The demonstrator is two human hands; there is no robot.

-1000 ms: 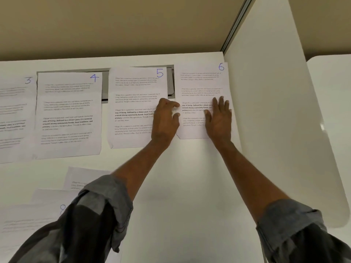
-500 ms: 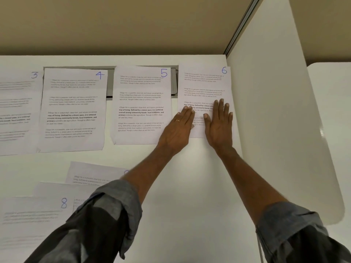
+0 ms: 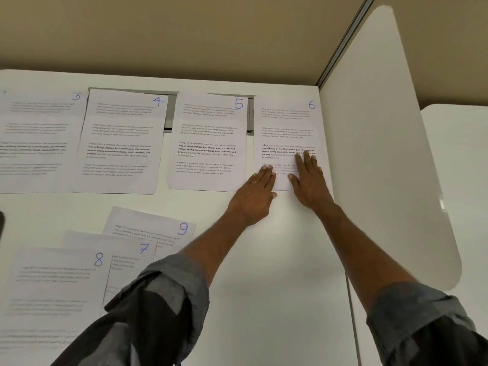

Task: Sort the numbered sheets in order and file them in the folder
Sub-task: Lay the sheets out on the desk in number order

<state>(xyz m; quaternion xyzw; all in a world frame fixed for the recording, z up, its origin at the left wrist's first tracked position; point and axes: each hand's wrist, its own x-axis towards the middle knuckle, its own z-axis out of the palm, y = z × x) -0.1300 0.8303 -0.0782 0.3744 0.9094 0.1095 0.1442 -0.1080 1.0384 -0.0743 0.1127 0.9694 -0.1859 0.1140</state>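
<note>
Printed sheets with blue handwritten numbers lie on a white desk (image 3: 277,260). Along the far edge run sheet 3 (image 3: 37,143), sheet 4 (image 3: 121,141), sheet 5 (image 3: 208,141) and sheet 6 (image 3: 286,128), left to right. My left hand (image 3: 254,191) lies flat with straight fingers, its tips on the lower left corner of sheet 6. My right hand (image 3: 309,178) presses flat on the lower right part of the same sheet. Nearer me on the left, sheet 9 (image 3: 153,225), sheet 7 (image 3: 126,249) and sheet 8 (image 3: 55,286) overlap in a loose pile. No folder is in view.
A white divider panel (image 3: 383,154) stands upright along the desk's right side, close to sheet 6. A grey cable slot (image 3: 170,112) shows behind sheets 4 and 5. A beige wall rises behind the desk. A dark object (image 3: 1,223) peeks in at the left edge.
My left hand slid right off sheet 5 and flattened onto sheet 6's lower left corner. The right hand stayed pressed on sheet 6. The view tipped down, revealing sheets 7, 8 and 9.
</note>
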